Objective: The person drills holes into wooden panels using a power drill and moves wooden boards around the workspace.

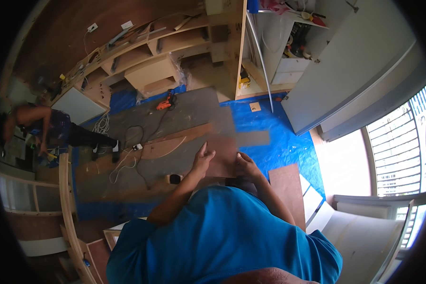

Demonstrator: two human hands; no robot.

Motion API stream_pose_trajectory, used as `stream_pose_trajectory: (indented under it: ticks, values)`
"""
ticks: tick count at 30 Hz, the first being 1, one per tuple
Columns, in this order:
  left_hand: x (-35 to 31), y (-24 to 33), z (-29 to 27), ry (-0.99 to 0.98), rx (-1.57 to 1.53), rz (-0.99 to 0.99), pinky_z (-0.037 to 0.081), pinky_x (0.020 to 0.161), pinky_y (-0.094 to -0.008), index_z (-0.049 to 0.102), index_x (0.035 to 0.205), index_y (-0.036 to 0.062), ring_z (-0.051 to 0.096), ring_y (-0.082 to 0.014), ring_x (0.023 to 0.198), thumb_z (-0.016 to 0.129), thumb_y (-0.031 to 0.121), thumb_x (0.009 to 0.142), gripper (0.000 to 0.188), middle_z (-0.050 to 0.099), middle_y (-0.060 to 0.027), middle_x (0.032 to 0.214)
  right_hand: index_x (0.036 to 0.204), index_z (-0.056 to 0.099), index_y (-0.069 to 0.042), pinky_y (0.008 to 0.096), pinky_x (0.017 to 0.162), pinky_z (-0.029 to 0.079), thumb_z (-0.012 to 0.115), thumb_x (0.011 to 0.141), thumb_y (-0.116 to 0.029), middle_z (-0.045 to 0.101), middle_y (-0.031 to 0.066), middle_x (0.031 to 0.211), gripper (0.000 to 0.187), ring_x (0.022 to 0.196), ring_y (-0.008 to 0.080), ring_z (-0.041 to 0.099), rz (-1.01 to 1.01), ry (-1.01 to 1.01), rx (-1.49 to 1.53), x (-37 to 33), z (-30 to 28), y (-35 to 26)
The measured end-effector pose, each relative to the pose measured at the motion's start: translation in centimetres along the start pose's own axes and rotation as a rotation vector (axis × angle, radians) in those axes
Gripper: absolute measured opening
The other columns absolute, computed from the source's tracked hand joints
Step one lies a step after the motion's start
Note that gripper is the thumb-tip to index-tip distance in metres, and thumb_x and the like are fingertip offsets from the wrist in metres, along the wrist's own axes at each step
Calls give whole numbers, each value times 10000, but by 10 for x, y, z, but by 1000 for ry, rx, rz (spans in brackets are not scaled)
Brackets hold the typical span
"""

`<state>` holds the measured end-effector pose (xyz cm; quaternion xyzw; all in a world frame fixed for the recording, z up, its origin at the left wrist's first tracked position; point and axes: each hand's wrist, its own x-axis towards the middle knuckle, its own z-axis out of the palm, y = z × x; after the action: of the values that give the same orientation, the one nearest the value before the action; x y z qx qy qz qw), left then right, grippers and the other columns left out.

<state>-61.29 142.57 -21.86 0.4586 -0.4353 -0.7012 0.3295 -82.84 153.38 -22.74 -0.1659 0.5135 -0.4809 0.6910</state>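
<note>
A flat, thin brown wooden board [224,154], blurred at its far end, is held in front of my body between both hands. At its left edge is my left hand [203,161], thumb and forefinger reaching up along the side and the other fingers curled. My right hand [246,165] pinches the opposite edge, its thumb on top. Just beyond and to the left, long brown wooden strips [163,148] lie on the grey floor covering [194,111]. The lower edge of the board meets the front of my blue shirt, so that part is hidden.
An orange corded power tool [164,103] lies ahead, with loose cables [138,163] left. A co-worker [57,124] bends over at the far left. Blue tarp [288,146] covers floor on the right, beside a leaning brown panel [288,191]. Wooden cabinets [149,75] line the back.
</note>
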Motion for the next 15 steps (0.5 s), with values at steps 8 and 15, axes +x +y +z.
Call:
stream_pose_trajectory:
  ticks: [8, 15]
  values:
    - [115, 81, 109, -168, 174, 37, 465, 964, -283, 282, 1522, -3, 566, -160, 1133, 654, 157, 944, 706, 584, -127, 1301, 1383, 471, -86, 379, 707, 557, 641, 946, -336, 620, 107, 1152, 532, 981, 214, 633, -135, -11, -143, 50, -66, -138]
    - [178, 72, 92, -184, 274, -173, 500, 615, -231, 440, 1439, 11, 618, -102, 743, 661, 197, 944, 573, 663, -56, 941, 1279, 503, -102, 419, 773, 558, 654, 927, -360, 616, 117, 1150, 462, 1051, 256, 625, -168, 63, -132, 109, -112, -187]
